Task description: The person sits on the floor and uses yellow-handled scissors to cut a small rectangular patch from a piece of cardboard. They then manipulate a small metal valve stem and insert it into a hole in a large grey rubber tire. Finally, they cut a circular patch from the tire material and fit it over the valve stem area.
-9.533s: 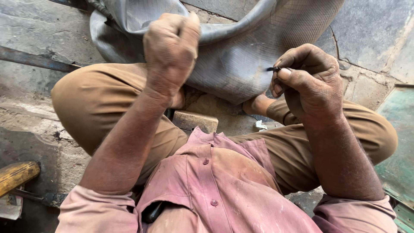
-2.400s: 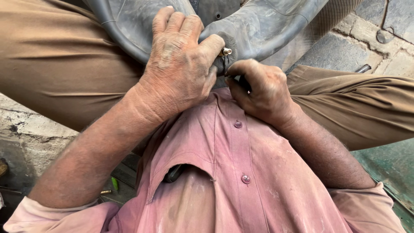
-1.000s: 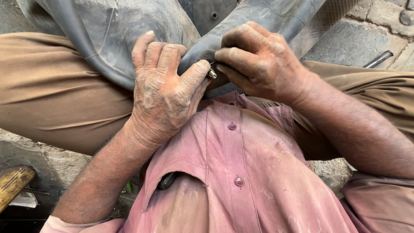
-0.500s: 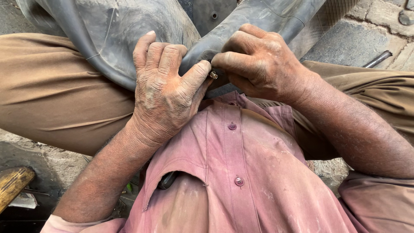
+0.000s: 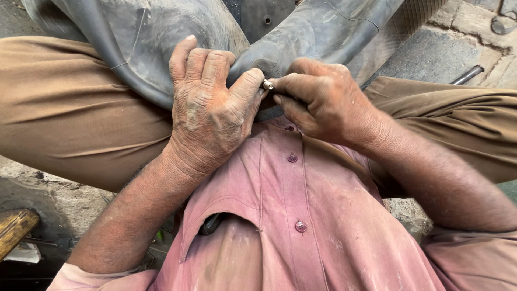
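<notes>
Here the grey rubber inner tube [image 5: 161,37] lies draped over the person's lap, across the tan trousers [image 5: 64,108], and both hands meet at one spot on its near edge. The left hand [image 5: 212,108] is closed around a fold of the tube, fingers curled over the top and thumb pressed up from beneath, so the rubber bunches under its grip. From that fold a small metal valve stem [image 5: 267,84] pokes out sideways, its long axis running roughly left to right, with its free tip pointing toward the right hand [image 5: 318,97]. The right hand pinches at that tip with thumb and forefinger; whatever it may hold between them is hidden. So the stem sits between the two hands, touching both, the left at its base and the right at its end. Just below them lies the pink buttoned shirt [image 5: 301,215]. A metal rod [image 5: 466,75] rests well apart on the stone floor [image 5: 431,51].
</notes>
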